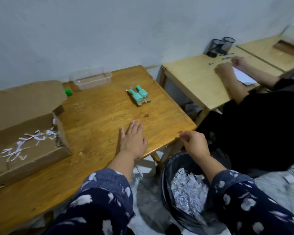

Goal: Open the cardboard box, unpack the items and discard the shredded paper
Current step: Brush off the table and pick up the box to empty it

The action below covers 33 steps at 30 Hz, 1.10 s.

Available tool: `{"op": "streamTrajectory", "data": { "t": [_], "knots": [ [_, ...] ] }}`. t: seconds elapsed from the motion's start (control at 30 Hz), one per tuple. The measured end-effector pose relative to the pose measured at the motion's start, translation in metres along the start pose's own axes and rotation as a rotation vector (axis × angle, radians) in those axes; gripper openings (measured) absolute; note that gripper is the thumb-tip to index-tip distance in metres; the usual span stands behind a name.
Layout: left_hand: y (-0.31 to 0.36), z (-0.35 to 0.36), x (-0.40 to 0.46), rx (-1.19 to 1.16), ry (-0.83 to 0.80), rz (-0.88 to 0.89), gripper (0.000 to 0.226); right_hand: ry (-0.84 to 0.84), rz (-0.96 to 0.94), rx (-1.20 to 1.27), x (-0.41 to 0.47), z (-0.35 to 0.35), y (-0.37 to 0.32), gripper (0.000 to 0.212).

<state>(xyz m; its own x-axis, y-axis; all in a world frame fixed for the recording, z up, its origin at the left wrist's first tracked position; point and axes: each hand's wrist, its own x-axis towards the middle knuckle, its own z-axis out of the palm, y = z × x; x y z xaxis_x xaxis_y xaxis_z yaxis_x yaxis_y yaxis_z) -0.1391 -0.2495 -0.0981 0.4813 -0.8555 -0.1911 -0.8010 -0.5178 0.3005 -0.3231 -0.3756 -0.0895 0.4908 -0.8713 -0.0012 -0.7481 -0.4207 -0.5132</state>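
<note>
In the head view, we see our left hand (133, 141) lying flat on the table (98, 116), palm down, fingers straight and close together, holding nothing. Our right hand (194, 144) hovers just off the table's near right corner, above the bin (166, 175); its fingers are curled loosely with thumb and fingertips drawn near each other, and we cannot tell whether a scrap is pinched there.

The box (27, 133) sits on the left of the table, flaps open, well apart from both hands. A few strips of paper (29, 141) cling to its side and flap; we cannot see how much lies inside. The bin, lined with a dark bag, already holds a heap of shreds (187, 190). Two teal bottles (139, 94) lie on a small card near the table's far edge, with a clear tray (92, 78) behind them by the wall.

We judge the shreds to be very light, limp and prone to scatter, so a loose pinch loses them; better to gather them in a cupped handful, or sweep them toward the table edge over the bin. The box looks light and fairly stiff but creased; its walls should bear a grip on two opposite sides, while the flaps would fold. Tipping it over the bin looks workable. The bottles may be glass, so we would take them by the body.
</note>
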Motion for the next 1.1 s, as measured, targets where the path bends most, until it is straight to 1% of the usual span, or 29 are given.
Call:
{"op": "streamTrajectory", "data": {
  "t": [0.1,0.2,0.27,0.37,0.5,0.63,0.73,0.87,1.0,1.1],
  "knots": [
    [0.020,0.011,0.017,0.053,-0.024,0.025,0.060,0.031,0.109,-0.012,-0.011,-0.015,0.045,0.021],
    [0.029,0.022,0.025,0.068,-0.009,0.020,0.059,0.032,0.212,-0.036,-0.021,-0.020,0.083,0.019],
    [0.029,0.030,0.027,0.110,0.040,0.018,0.060,0.026,0.274,-0.029,-0.026,-0.020,0.100,0.018],
    [0.025,0.038,0.027,0.145,0.126,0.011,0.061,0.023,0.323,-0.045,-0.030,-0.019,0.118,0.023],
    [0.021,0.040,0.028,0.143,0.168,0.011,0.062,0.052,0.387,0.013,-0.029,-0.016,0.126,0.021],
    [0.020,0.041,0.029,0.139,0.184,0.009,0.061,0.056,0.393,0.033,-0.025,-0.013,0.126,0.023],
    [0.018,0.042,0.030,0.133,0.190,0.003,0.062,0.021,0.377,0.009,-0.025,-0.011,0.122,0.034],
    [0.015,0.044,0.029,0.135,0.199,0.014,0.062,0.043,0.406,-0.001,-0.026,-0.008,0.122,0.045],
    [0.014,0.045,0.028,0.130,0.203,0.024,0.062,0.085,0.430,-0.011,-0.030,-0.005,0.123,0.039],
    [0.014,0.045,0.028,0.126,0.202,0.031,0.062,0.059,0.428,-0.023,-0.032,-0.003,0.122,0.033]
  ]
}}
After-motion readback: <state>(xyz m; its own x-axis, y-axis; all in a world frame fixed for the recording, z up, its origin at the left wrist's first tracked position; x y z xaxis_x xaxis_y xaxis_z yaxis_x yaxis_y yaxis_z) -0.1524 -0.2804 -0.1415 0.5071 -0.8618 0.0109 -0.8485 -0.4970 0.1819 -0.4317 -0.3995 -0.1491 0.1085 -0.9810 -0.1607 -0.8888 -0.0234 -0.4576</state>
